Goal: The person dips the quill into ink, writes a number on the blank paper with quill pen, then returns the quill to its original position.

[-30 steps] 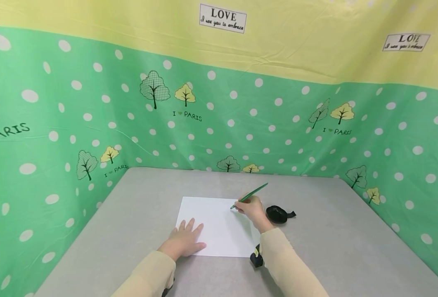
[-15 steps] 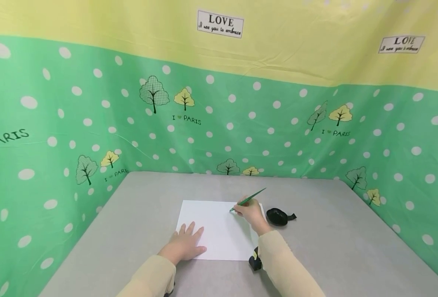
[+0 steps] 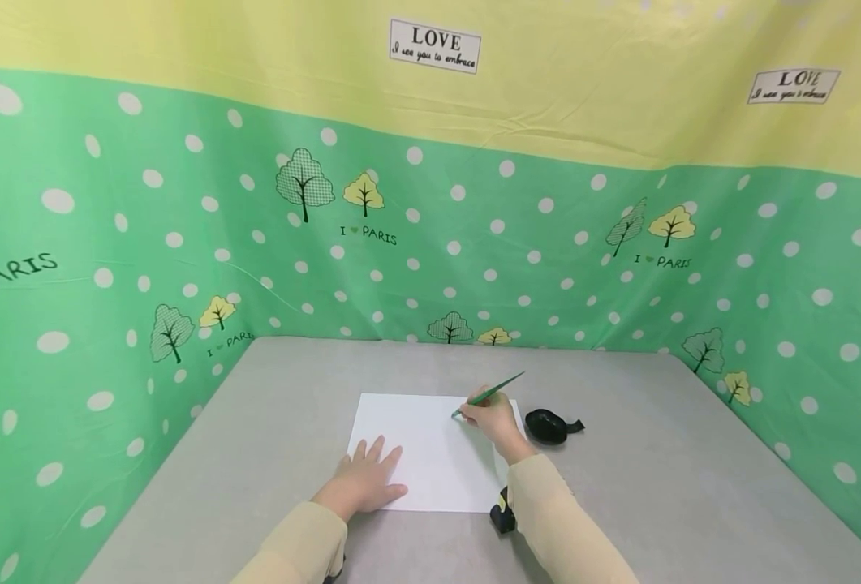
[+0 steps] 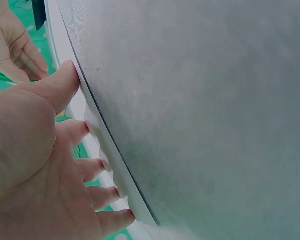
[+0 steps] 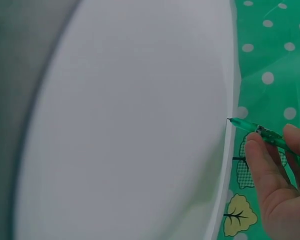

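A sheet of white paper [image 3: 430, 454] lies on the grey table. My left hand [image 3: 363, 478] rests on its lower left part with fingers spread; in the left wrist view the fingertips of that hand [image 4: 45, 150] touch the paper's surface near its edge. Over the upper right part of the sheet, my right hand [image 3: 496, 418] pinches a green pen [image 3: 496, 388] between thumb and fingers. In the right wrist view the tip of the pen [image 5: 245, 125] meets the paper [image 5: 135, 110]. I make out no marks on the sheet.
A black rounded object with a short strap [image 3: 547, 427] lies right of the paper. A smaller black piece with a yellow patch [image 3: 503, 513] sits by the right sleeve, partly hidden. A green dotted curtain [image 3: 401, 268] stands behind the grey table [image 3: 291, 381].
The head view has tilted up slightly since the first frame, so the scene sits a little lower. The pen tip has shifted barely, if at all; the left hand stays put.
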### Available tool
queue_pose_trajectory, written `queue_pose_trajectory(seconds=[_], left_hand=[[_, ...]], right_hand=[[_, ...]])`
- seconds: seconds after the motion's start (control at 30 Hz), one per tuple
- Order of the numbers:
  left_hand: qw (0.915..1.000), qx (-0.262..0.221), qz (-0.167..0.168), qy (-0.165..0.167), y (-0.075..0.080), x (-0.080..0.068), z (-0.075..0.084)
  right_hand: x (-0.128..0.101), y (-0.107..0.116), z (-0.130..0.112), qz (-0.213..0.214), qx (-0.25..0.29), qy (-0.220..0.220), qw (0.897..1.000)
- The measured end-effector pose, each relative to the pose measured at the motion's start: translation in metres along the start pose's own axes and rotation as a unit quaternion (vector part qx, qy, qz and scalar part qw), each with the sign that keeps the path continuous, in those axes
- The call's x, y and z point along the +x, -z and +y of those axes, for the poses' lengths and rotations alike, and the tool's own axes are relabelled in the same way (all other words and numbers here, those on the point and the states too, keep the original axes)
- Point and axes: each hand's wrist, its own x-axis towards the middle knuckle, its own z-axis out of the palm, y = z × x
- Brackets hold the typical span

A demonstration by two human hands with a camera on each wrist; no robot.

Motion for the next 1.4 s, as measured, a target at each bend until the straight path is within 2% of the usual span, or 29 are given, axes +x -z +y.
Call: queue_pose_trajectory(seconds=[0.87, 1.4], left_hand=[[1.0, -0.007, -0.002, 0.002, 0.002, -0.002, 0.0024], [1.0, -0.003, -0.001, 0.0, 0.0019, -0.0021, 0.002]], right_hand=[[-0.003, -0.0001, -0.0008, -0.009, -0.007, 0.001, 1.0], [-0.0074, 0.0012, -0.0045, -0.03, -0.012, 0.005, 0.999]])
